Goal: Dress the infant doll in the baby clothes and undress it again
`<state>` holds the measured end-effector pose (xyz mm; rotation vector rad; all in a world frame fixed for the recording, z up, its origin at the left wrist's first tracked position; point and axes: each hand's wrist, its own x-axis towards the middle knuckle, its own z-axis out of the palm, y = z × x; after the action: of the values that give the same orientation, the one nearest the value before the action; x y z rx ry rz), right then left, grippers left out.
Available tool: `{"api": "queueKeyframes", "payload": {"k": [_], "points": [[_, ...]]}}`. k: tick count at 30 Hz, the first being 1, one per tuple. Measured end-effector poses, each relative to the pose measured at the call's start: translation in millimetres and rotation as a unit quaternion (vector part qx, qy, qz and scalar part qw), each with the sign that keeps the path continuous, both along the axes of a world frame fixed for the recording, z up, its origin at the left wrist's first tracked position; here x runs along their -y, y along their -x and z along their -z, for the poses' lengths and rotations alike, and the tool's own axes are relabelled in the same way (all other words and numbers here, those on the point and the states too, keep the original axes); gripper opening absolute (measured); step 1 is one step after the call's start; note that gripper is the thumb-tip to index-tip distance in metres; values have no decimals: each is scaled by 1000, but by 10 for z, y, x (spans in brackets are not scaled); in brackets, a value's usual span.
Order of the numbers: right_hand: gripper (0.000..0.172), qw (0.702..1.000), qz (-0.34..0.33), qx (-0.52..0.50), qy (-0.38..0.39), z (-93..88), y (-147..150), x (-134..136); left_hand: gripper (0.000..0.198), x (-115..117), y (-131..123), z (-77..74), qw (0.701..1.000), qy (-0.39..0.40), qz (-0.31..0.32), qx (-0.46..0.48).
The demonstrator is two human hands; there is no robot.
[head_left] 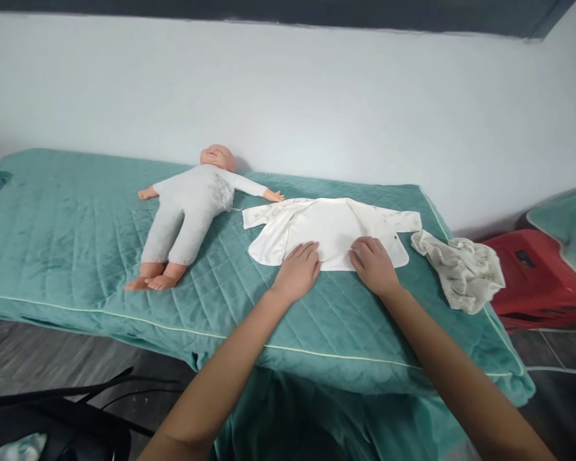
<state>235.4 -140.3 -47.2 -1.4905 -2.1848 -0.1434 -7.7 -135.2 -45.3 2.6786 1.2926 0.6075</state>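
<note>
In the head view, the left hand point(297, 269) and right hand point(372, 264) are pressing open palms, gripping nothing, on the near hem of the white baby top point(333, 224), already spread flat near the right end of the bed point(77, 256), beside the doll point(192, 205).

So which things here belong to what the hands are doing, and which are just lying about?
In hand: left hand and right hand, both flat on the white baby shirt spread on the teal quilted bed.
Lying about: baby doll, untouched beside the shirt; crumpled printed cloth at the bed's corner; red plastic object.
</note>
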Motion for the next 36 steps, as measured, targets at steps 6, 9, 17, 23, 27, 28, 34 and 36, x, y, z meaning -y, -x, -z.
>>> {"api": "queueKeyframes", "payload": {"k": [6,9,17,23,27,28,34,36], "points": [[35,996,-8,85,29,-47,-134,363,29,212,138,-11,1000,-8,-12,14],[35,994,-9,100,34,-42,-181,387,29,262,206,-37,1000,-15,11,-5],[28,998,-56,18,17,-248,284,93,26,80,1443,-463,983,-53,-146,96],[30,985,-87,-135,58,-329,1303,-777,46,-480,2721,-637,904,-12,-393,166],[56,989,-65,-115,67,-425,2143,-1489,58,-777,3121,-551,854,188,-427,230],[59,992,-69,-90,58,-467,2354,-1661,57,-822,3173,-531,845,218,-416,256],[70,982,38,-89,165,-635,3368,-2669,73,-1028,3316,-475,788,370,-275,408],[75,964,59,-119,231,-630,3550,-2934,76,-1119,3345,-443,807,356,-276,382]]}}
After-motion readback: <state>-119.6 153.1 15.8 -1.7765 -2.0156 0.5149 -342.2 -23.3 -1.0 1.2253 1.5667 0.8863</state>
